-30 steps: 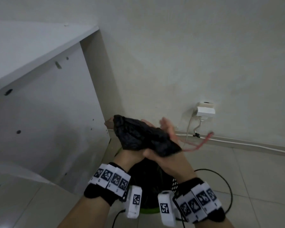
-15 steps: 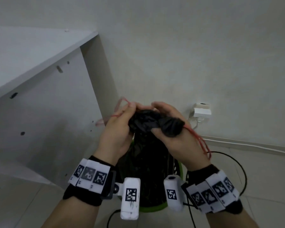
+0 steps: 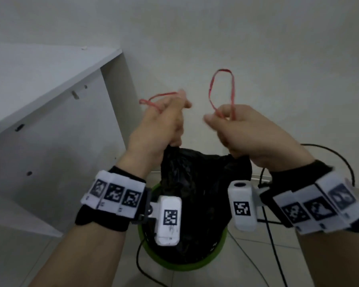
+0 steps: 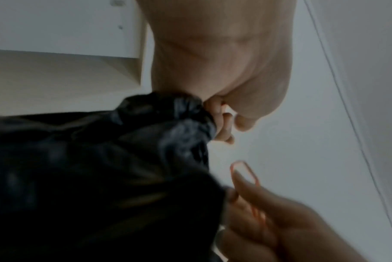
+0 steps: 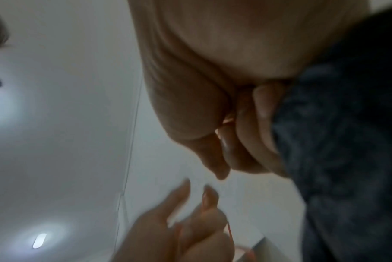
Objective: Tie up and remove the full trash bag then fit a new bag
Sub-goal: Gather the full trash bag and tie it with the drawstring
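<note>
Left hand (image 3: 160,123) fingers curled tight, gripping one gathered corner of the crinkled black plastic trash bag (image 3: 197,183) with a thin red drawstring loop (image 3: 153,100) pinched above. Right hand (image 3: 245,133) likewise closed on the opposite corner, pinching a second red loop (image 3: 222,90) standing upright. Bag hanging between both fists, lower part still inside the round lime-green bin (image 3: 187,264) on the tiled floor. Probable risks: thin plastic tearing under an uneven pull, or a loop slipping free before knotting. White shelf panel (image 3: 50,131) close on the left, black cables (image 3: 274,245) beside the bin on the right, pale wall just beyond; open room mainly upward.
</note>
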Demonstrator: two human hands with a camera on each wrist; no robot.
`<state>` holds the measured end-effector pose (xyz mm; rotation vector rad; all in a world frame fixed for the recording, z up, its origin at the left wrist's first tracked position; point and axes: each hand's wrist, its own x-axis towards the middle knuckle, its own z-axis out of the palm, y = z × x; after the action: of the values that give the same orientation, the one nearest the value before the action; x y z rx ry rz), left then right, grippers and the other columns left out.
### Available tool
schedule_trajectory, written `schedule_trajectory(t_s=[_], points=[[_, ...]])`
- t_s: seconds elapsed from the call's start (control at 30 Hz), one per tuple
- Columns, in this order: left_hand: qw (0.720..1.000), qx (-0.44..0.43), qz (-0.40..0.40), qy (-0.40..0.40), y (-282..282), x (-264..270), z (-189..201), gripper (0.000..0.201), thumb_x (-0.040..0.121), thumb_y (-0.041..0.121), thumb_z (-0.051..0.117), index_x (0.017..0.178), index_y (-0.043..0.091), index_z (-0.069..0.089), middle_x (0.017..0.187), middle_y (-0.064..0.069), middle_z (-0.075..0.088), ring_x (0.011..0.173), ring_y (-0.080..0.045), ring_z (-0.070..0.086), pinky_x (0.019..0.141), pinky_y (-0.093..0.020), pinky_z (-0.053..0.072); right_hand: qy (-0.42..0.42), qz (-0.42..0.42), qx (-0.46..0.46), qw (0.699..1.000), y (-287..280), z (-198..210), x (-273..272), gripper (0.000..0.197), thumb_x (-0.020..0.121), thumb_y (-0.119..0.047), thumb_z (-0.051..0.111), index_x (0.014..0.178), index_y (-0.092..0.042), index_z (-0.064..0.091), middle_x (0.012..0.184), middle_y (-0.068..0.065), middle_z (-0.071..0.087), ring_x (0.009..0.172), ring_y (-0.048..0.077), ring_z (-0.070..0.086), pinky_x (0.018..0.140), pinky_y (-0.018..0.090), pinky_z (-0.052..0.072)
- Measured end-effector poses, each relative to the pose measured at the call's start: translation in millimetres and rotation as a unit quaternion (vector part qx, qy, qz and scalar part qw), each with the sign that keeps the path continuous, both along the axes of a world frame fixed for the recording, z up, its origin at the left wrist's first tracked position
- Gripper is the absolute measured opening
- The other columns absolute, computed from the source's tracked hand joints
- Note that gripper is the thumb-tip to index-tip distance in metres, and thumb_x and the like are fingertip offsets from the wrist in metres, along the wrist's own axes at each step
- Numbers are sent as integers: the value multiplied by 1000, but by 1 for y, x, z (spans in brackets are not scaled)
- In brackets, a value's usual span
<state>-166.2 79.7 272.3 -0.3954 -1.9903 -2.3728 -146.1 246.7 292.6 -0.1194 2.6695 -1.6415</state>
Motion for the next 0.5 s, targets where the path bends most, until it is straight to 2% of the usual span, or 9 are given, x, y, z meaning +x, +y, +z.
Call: schedule_trajectory(t_s=[0.07, 0.1, 0.17, 0.2, 0.23, 0.27, 0.3, 0.4, 0.5], points=[[996, -87, -1, 36, 12, 3, -1, 34, 94, 42, 59, 93, 8, 61, 44, 10, 37, 36, -9, 22, 38, -18, 19, 40, 41, 171, 984, -11, 2, 1, 22, 97, -31, 59, 86, -13, 64, 69, 3, 62, 54, 13, 49, 49, 27, 37], [992, -112, 12, 60, 15, 3, -2, 25, 95, 34, 63, 90, 10, 62, 45, 9, 44, 34, -7, 29, 37, -17, 25, 59, 63, 214, 973, -15, 1, 2, 17, 96, -28, 57, 89, -14, 65, 73, 0, 64, 58, 11, 52, 52, 27, 39], [987, -126, 55, 83, 14, 0, -7, 11, 97, 18, 61, 88, 12, 61, 49, 9, 52, 38, -12, 42, 44, -16, 35, 80, 81, 206, 972, -18, 0, 6, 14, 94, -28, 60, 84, -19, 61, 68, -8, 58, 55, 6, 47, 54, 23, 35], [987, -123, 70, 74, 11, -2, -9, 11, 98, 16, 60, 87, 15, 61, 50, 9, 51, 51, -6, 56, 49, -18, 37, 77, 82, 158, 981, -16, -3, 8, 16, 95, -30, 61, 84, -17, 62, 65, -8, 56, 51, 7, 45, 53, 22, 35], [990, -106, 73, 56, 9, -3, -12, 13, 99, 17, 58, 86, 17, 59, 50, 8, 45, 67, -19, 21, 50, -20, 36, 63, 82, 86, 991, -13, -7, 10, 20, 97, -30, 60, 88, -13, 64, 64, -5, 57, 49, 9, 43, 52, 23, 35], [994, -76, 62, 36, 7, -3, -13, 15, 100, 18, 56, 85, 18, 57, 49, 6, 38, 44, -26, 26, 45, -20, 31, 47, 76, 7, 996, -11, -12, 12, 22, 100, -27, 57, 91, -10, 67, 63, -1, 58, 48, 11, 41, 52, 26, 35], [998, -44, 41, 17, 7, -2, -13, 18, 102, 21, 53, 85, 17, 54, 48, 5, 31, 39, -19, 22, 41, -19, 25, 43, 59, -62, 995, -10, -17, 14, 23, 102, -23, 53, 91, -9, 69, 61, 0, 59, 48, 13, 40, 53, 30, 34], [998, 24, -21, -61, 4, 5, -13, 37, 104, 45, 38, 84, 16, 51, 53, 3, 24, 39, -10, 16, 43, -23, 13, 59, -34, -206, 976, -5, -29, 15, 26, 103, -12, 51, 85, -10, 70, 60, 2, 60, 44, 13, 35, 49, 29, 31], [993, 44, -46, -102, -3, 5, -17, 38, 103, 35, 29, 77, 17, 49, 55, 2, 26, 41, -10, 16, 45, -27, 10, 37, -61, -288, 955, 3, -34, 16, 26, 104, -11, 49, 84, -10, 67, 81, 8, 64, 55, 15, 46, 50, 26, 38]])
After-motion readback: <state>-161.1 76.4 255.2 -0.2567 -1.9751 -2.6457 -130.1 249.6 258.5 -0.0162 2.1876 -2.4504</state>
